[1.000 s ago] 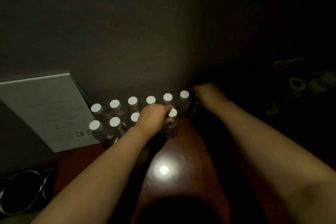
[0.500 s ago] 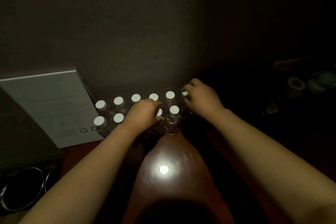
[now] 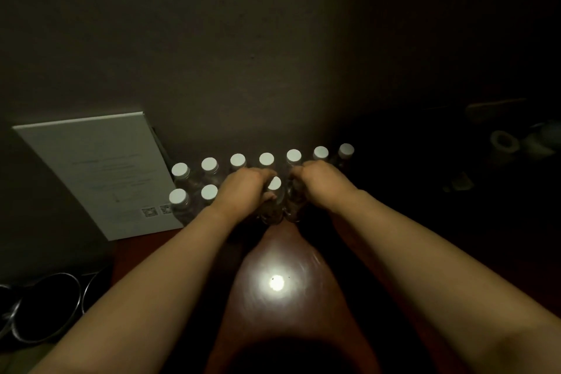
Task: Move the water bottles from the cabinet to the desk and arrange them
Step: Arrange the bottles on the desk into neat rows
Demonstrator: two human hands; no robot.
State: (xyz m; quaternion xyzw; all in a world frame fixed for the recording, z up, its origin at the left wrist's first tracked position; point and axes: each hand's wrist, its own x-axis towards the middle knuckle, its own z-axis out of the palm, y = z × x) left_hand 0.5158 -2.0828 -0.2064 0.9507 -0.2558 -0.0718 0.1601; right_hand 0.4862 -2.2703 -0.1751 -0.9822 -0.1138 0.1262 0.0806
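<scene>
The water bottles (image 3: 266,159) stand in two rows on the tabletop (image 3: 315,307), against the wall. The left hand (image 3: 246,184) and right hand (image 3: 319,182) each curl around a front-row bottle. Full, smooth plastic: likely heavy and slippery, best gripped mid-body.

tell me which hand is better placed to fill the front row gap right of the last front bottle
Right. The right hand rests just right of the last front bottle; the left hand sits on its other side.
</scene>
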